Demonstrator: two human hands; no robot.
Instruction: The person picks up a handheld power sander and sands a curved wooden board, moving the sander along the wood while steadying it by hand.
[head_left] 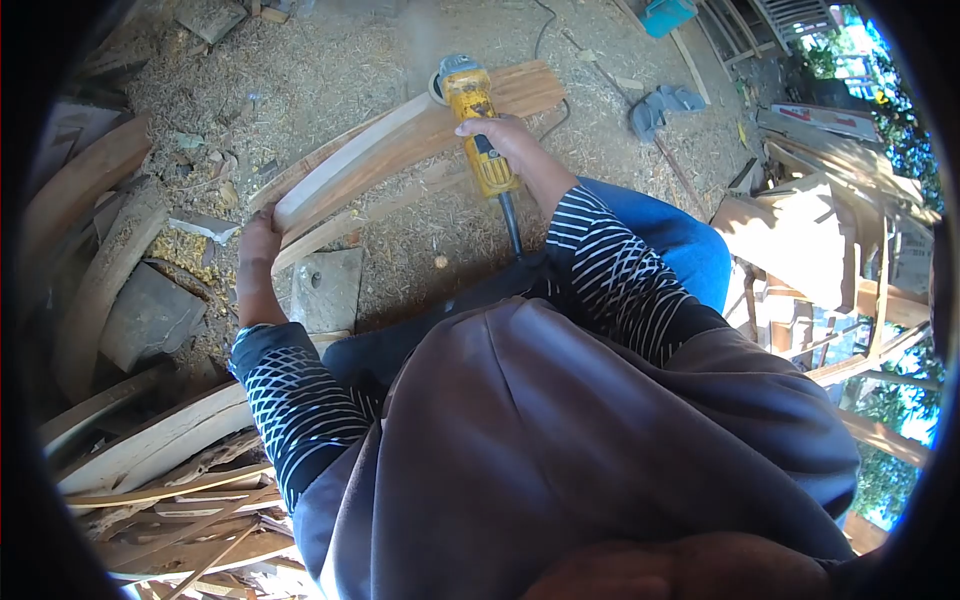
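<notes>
My right hand (497, 137) is wrapped round the body of a yellow and black angle grinder (468, 100). The grinder's head and disc are at the upper edge of a long curved wooden piece (390, 150), which lies slantwise across the upper middle. Its left end is held by my left hand (262, 238), with the fingers closed round it. From the grinder's lower end a black cord runs down towards my lap. Beneath the curved piece lies a thinner wooden strip (345, 225).
Wood shavings cover the ground (330, 60). Curved planks (85, 185) lie at the left, with offcuts (200, 490) at the lower left. A flat block (327, 290) is near my left forearm. Stacked wood (800, 235) stands at the right; a teal container (668, 15) is at the top.
</notes>
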